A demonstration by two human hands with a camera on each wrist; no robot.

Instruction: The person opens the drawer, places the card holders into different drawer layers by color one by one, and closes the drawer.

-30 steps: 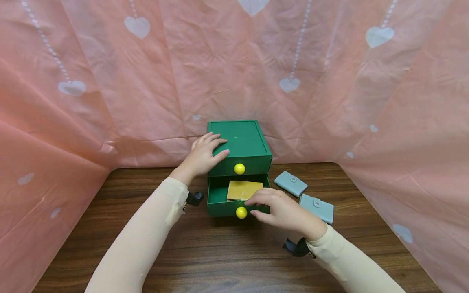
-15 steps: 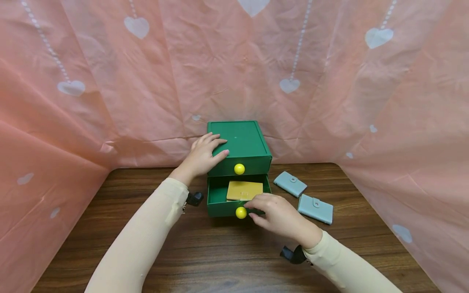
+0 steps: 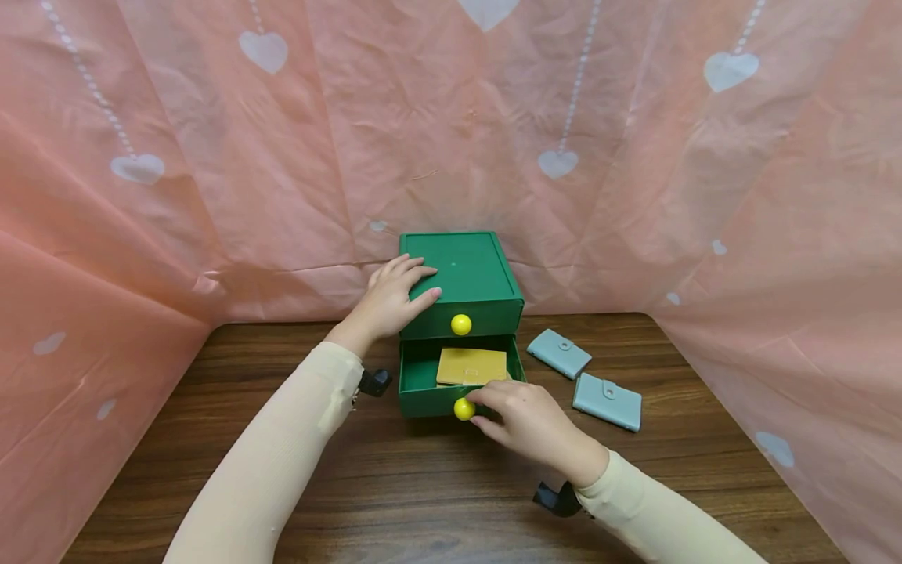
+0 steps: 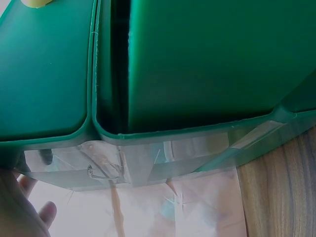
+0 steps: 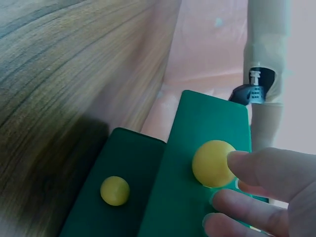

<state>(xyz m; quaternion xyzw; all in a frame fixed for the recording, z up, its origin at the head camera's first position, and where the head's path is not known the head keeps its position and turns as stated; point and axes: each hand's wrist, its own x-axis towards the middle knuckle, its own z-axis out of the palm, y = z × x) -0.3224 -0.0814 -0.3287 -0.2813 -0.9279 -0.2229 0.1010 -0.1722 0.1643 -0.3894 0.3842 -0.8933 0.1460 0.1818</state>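
Observation:
A small green drawer cabinet (image 3: 458, 266) has its lower drawer (image 3: 430, 403) pulled out and its upper one in. Inside the lower drawer lies a yellow card holder (image 3: 470, 366). My left hand (image 3: 395, 301) rests on the cabinet's top at the left edge, fingers spread; part of it shows in the left wrist view. My right hand (image 3: 528, 419) is at the lower drawer's round yellow knob (image 5: 213, 164). Its thumb and index fingertips meet the knob's right edge, while the other fingers lie apart in the right wrist view. The upper drawer has a matching knob (image 3: 461, 324).
Two light blue card holders (image 3: 559, 353) (image 3: 607, 402) lie on the wooden table (image 3: 423, 501) right of the cabinet. A pink curtain (image 3: 451, 141) with white hearts hangs behind and at both sides.
My right hand has moved slightly left and down, from the drawer's front edge to the lower knob. My left hand, the cabinet and the drawer have stayed in place.

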